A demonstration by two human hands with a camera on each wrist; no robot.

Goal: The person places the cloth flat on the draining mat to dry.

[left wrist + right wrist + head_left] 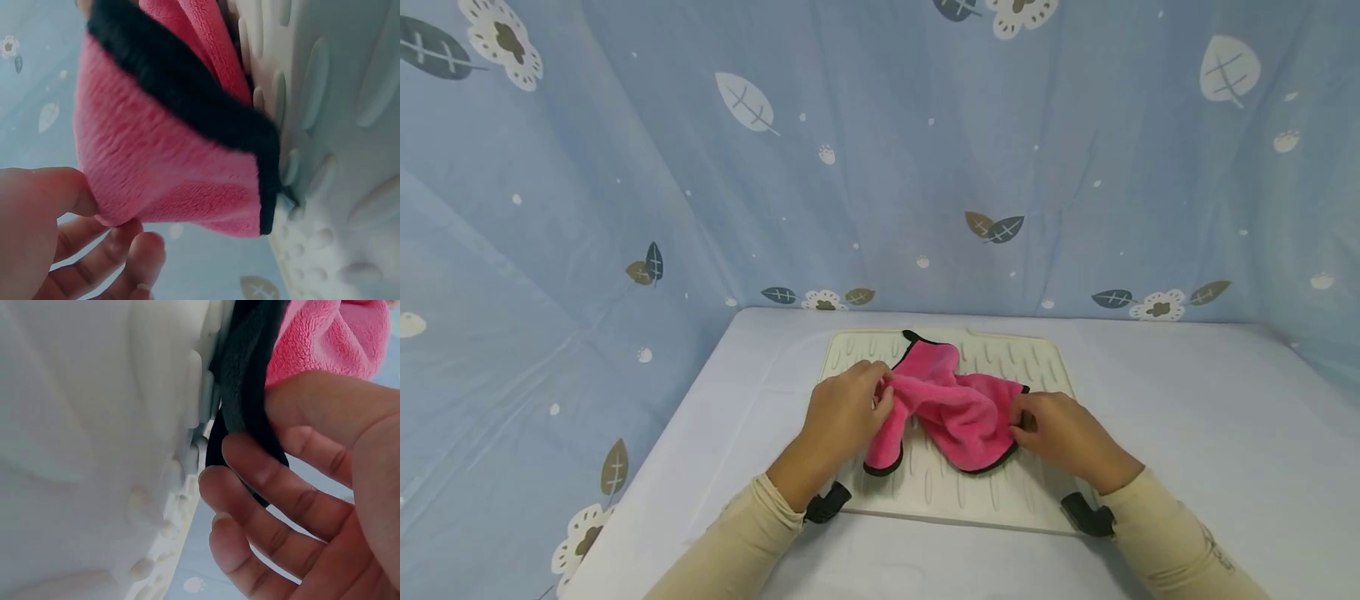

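A pink fleece cloth [951, 408] with a black hem lies crumpled on a cream ribbed mat [1022, 492]. My left hand [850, 412] grips the cloth's left side, bunching it between thumb and fingers. In the left wrist view the pink cloth [169, 169] hangs by the thumb and fingertips [147, 250], with the mat [350, 125] beside it. My right hand [1048, 429] pinches the cloth's right edge. The right wrist view shows the black hem [247, 394] pinched between thumb and forefinger next to the mat [94, 425].
The mat lies on a white table [1210, 433]. A blue curtain [880, 150] printed with leaves and flowers encloses the back and both sides. Black wrist-camera straps [827, 504] sit at both cuffs.
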